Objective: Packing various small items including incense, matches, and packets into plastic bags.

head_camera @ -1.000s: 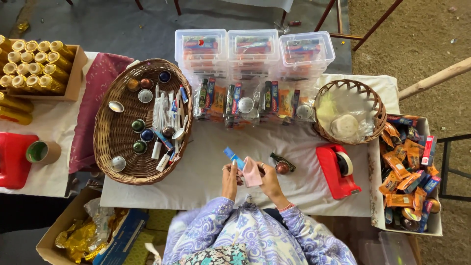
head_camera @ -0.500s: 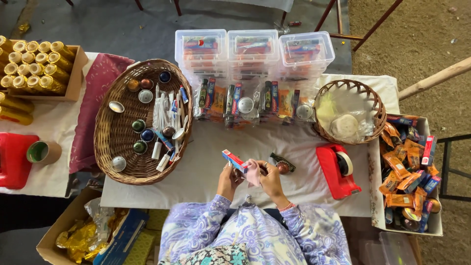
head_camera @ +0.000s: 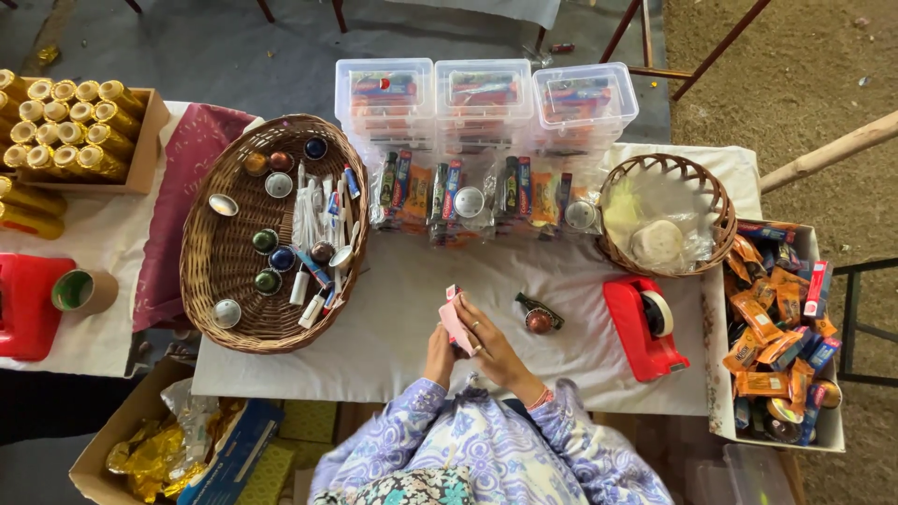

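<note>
Both my hands meet over the white-clothed table, just in front of my floral sleeves. My left hand and my right hand, which wears a ring, together grip a small flat pink packet, held edge-up. A small item with a red and blue tip pokes out at the packet's top; its lower part is hidden. A small round brown object with a dark green strip lies on the cloth just right of my right hand.
A large wicker basket of small tins and tubes sits left. Three clear lidded boxes and bagged goods stand at the back. A smaller basket, a red tape dispenser and a tray of snack packets are right. Gold tubes sit far left.
The blue-tipped item that stuck out to the left of my hands has been drawn in against the pink packet. The packet now stands more upright between both hands.
</note>
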